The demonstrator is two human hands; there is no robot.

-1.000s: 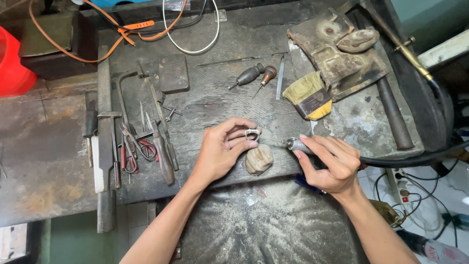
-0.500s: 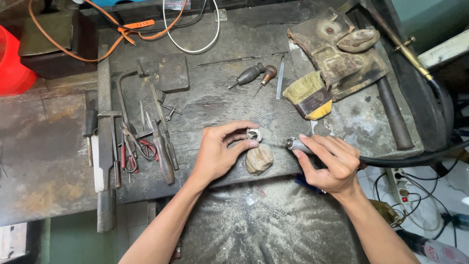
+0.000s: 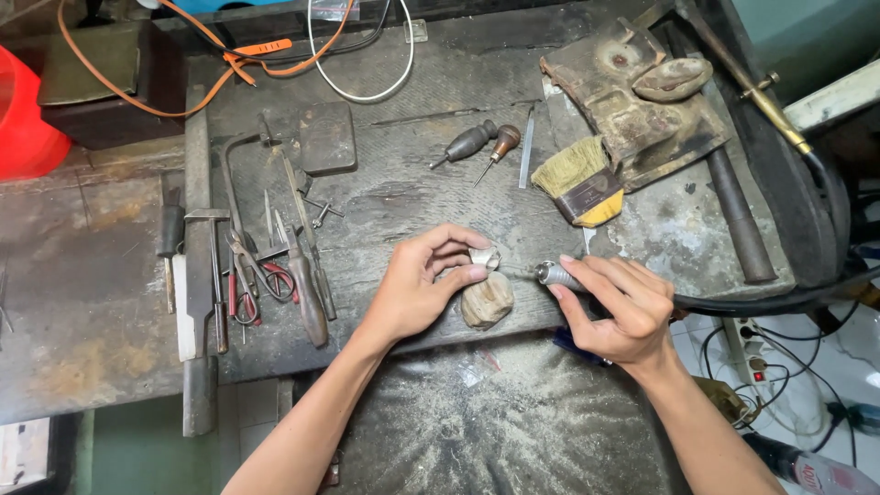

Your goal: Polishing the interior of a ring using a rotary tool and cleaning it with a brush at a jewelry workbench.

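**Small pale piece under the rotary tip, centre of frame**

Small pale piece sits pinched in my left hand, braced over a rounded wooden block at the tabletop's front edge. My right hand is clamped round the rotary handpiece, its tip aimed at the piece. I judge the bit could skid onto my left fingertips if the pinch loosens, or fling the piece away.

Head view, counted: one brush upper right, two wooden-handled gravers above centre, one saw frame and one red-handled pliers at left.
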